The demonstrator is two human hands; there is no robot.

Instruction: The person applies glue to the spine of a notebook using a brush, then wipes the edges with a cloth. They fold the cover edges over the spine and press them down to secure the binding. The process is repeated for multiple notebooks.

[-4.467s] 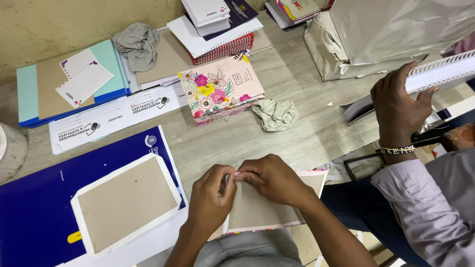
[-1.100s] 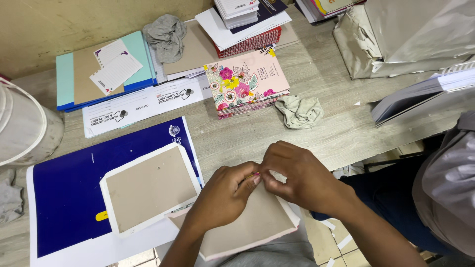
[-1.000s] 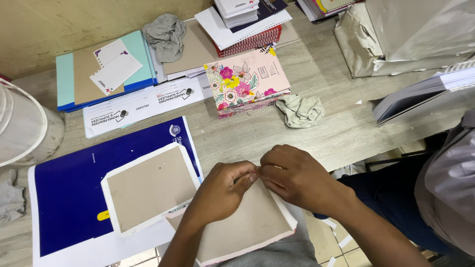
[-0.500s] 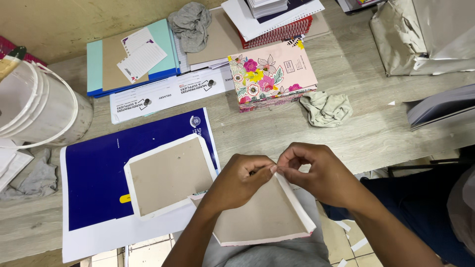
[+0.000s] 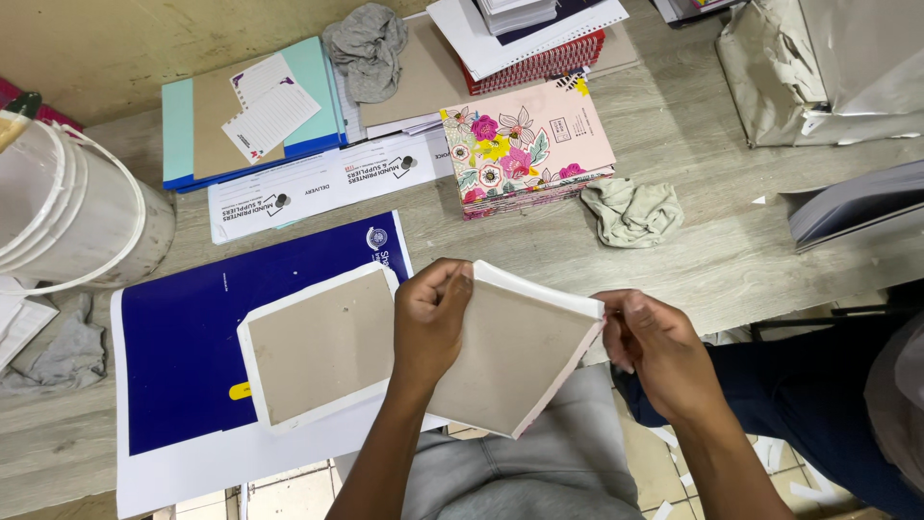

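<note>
Wood-plank table [image 5: 751,241] spreads beyond both hands, and a blue sheet [image 5: 183,337] lies on it to the left of the left hand. White bucket [image 5: 67,221] stands farther left. On the sheet, just beside the left hand, rests a brown board with white folded edges [image 5: 318,347]. Left hand [image 5: 430,323] grips the top corner of a tilted, cover board [image 5: 510,356], held over the lap; right hand [image 5: 664,351] pinches its right corner. Beyond them lie a floral notebook stack [image 5: 525,149] and a crumpled cloth [image 5: 632,210].
</note>
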